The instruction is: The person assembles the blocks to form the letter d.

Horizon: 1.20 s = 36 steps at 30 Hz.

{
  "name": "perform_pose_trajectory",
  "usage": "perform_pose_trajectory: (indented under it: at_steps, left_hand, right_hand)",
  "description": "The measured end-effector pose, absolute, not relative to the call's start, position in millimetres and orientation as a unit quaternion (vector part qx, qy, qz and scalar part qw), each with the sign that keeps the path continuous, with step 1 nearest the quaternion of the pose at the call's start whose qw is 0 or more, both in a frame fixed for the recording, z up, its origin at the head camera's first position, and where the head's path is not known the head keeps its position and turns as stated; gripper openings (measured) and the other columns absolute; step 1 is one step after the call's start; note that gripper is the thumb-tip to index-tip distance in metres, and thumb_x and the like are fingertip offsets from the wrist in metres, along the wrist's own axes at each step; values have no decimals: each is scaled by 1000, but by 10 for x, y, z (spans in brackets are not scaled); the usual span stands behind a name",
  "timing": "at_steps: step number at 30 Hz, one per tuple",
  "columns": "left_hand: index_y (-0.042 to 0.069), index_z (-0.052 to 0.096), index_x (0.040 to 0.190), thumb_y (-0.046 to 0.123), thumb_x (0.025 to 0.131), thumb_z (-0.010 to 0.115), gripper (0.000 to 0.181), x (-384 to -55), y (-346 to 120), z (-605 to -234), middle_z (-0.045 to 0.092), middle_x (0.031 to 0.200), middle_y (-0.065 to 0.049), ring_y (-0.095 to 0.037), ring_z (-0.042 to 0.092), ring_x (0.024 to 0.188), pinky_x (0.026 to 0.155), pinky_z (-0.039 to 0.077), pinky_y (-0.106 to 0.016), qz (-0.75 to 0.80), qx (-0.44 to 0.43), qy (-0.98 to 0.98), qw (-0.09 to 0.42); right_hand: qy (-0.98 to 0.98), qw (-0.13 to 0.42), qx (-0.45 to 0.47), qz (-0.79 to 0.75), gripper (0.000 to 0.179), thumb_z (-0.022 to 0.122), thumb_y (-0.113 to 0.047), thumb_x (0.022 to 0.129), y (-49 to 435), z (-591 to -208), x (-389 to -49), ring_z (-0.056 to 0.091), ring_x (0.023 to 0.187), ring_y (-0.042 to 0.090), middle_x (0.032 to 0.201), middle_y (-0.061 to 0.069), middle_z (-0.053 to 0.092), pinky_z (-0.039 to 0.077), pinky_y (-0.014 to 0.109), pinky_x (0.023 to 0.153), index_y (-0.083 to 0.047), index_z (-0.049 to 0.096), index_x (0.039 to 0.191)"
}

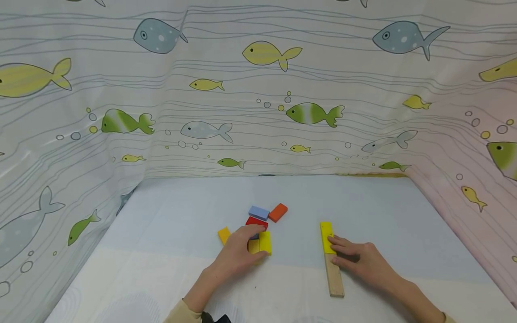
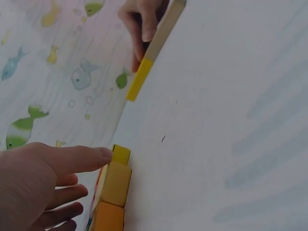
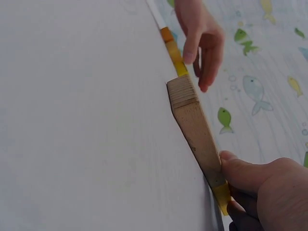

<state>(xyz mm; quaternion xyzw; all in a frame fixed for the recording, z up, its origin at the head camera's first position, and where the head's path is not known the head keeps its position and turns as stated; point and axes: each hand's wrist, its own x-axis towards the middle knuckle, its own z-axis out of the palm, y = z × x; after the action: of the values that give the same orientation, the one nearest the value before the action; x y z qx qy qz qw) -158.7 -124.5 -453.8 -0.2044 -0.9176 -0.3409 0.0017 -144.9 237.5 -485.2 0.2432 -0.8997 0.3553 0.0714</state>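
My left hand [image 1: 236,249] is over a small cluster of coloured blocks. Its thumb touches the near end of a yellow block [image 1: 265,242], while the other fingers hang loosely above. Beside it lie a pale yellow block [image 1: 253,246], a red block [image 1: 257,222] and a partly covered blue one. An orange-yellow block [image 1: 224,235] shows left of the hand. To the right, a yellow block [image 1: 326,231] and a plain wooden block [image 1: 334,277] lie end to end in line. My right hand [image 1: 365,262] touches their right side, fingers at the yellow block and thumb at the wooden one.
Behind the cluster lie a light blue block [image 1: 259,212] and an orange-red block [image 1: 278,212]. The pale tabletop [image 1: 181,202] is bounded by fish-printed sheeting [image 1: 258,134] at the back and both sides.
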Motion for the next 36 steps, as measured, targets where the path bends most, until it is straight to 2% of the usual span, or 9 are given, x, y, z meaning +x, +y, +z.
perform_pose_trajectory:
  at_steps: [10,23,27,36]
  left_hand:
    - [7,63,130,28,83,81,54,-1622,-1295,-4552,62,132,-8,-27,57,120,102,51,-45,-312,-198,-929,-1]
    - [6,62,130,28,83,80,55,-1600,-1255,-4563,61,132,-9,-27,56,119,99,52,-45,-315,-182,-932,2]
    - [6,62,130,28,83,80,55,-1605,-1251,-4579,61,132,-9,-28,55,122,101,51,-46,-318,-181,-931,4]
    - [6,62,129,28,82,81,56,-1605,-1239,-4596,61,132,-10,-26,56,117,96,54,-43,-322,-172,-931,6]
  right_hand:
    - [-897,81,253,354,43,79,-34,84,2380,-4865,-1443,62,120,21,129,-1,67,36,0,95,-9,74,119]
    - [-898,62,242,363,45,78,-36,85,2390,-4860,-1435,60,122,22,132,-1,65,36,1,96,-10,72,121]
    - [-897,67,245,363,45,78,-36,85,2392,-4870,-1441,61,122,21,132,-1,65,36,0,95,-9,72,121]
    - [-894,73,249,366,44,79,-35,85,2385,-4873,-1443,61,121,21,131,0,66,36,0,95,-9,73,120]
